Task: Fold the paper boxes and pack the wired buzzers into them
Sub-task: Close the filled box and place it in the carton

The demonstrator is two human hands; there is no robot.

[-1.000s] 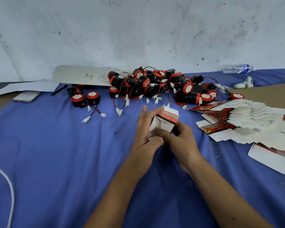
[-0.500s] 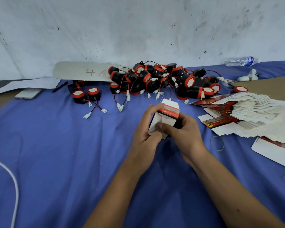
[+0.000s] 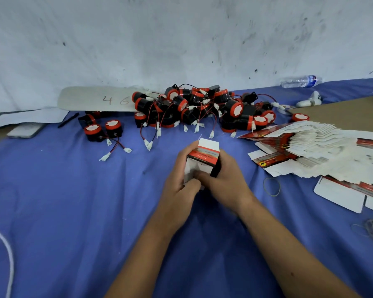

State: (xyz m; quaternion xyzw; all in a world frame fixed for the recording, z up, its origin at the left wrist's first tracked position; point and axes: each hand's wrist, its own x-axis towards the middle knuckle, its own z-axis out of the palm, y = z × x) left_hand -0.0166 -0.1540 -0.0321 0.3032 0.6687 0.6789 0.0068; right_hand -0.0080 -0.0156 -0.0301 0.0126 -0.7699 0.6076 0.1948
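Observation:
A small white paper box with a red and grey band stands between my hands at the table's middle. My left hand grips its left side, thumb on the near face. My right hand holds its right side, fingers curled over the near bottom flap. A pile of black and red wired buzzers lies behind the box near the wall. Two more buzzers sit apart on the left. A fanned stack of flat box blanks lies to the right.
Blue cloth covers the table. A phone and pen lie at far left, a white board marked 46 by the wall. A water bottle, rubber bands and a white cable are also here.
Both hands have kept the box between them while turning it slightly; my right fingers have moved across the near flap. The view has shifted a little upward.

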